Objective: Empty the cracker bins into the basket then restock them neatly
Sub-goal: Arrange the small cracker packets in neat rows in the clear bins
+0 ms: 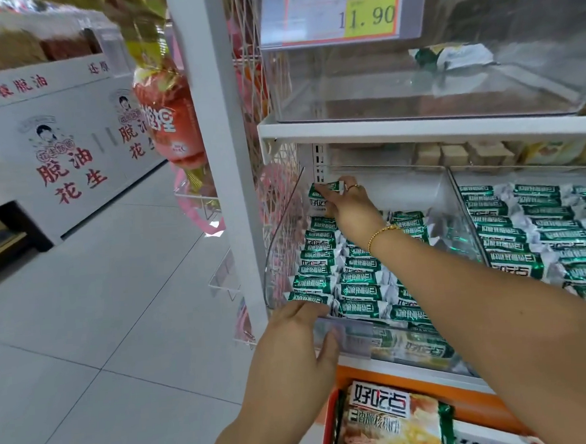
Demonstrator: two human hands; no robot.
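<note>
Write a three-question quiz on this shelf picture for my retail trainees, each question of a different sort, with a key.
1. True or false: the left hand holds the front rim of the left bin.
2. What does the right hand hold at the back of that bin? A) a green cracker pack B) a cardboard box C) a basket
3. Fill in: the price tag above reads ____.
Key: 1 true; 2 A; 3 11.90
</note>
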